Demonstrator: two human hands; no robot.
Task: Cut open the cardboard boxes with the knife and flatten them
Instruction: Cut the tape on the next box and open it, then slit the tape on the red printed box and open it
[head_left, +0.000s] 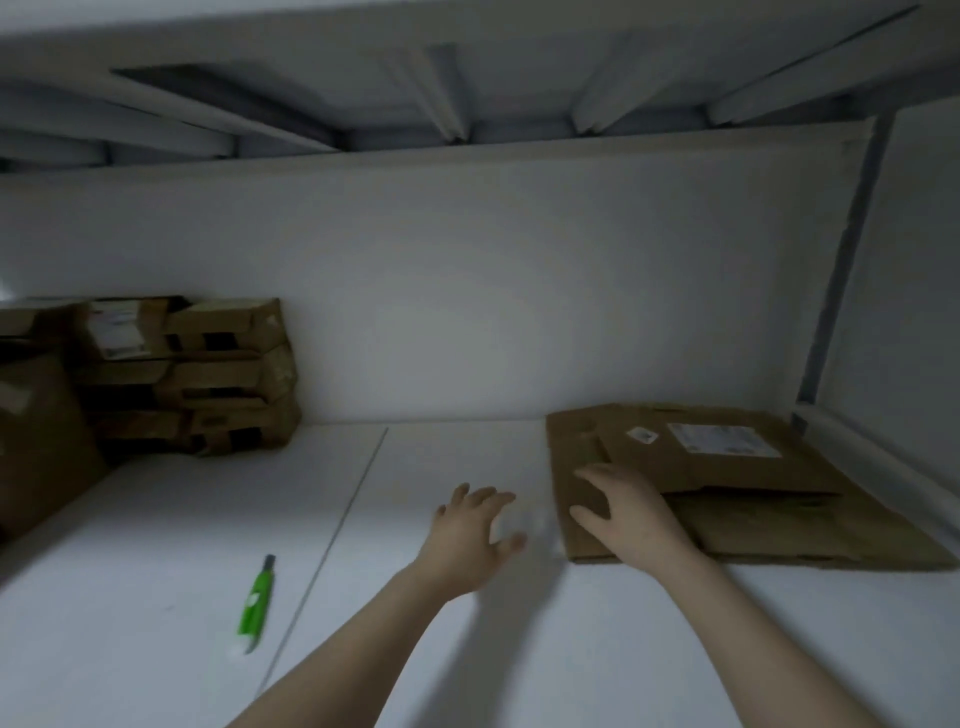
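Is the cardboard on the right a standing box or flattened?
Flattened. The cardboard lies in flat layers on the table, no walls standing; the right hand rests on it.

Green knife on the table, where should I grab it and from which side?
Take the knife by the middle of its green body, from above, fingers across its width. It lies flat on the table, long axis pointing away from you. Stay off the dark far tip, probably the blade end.
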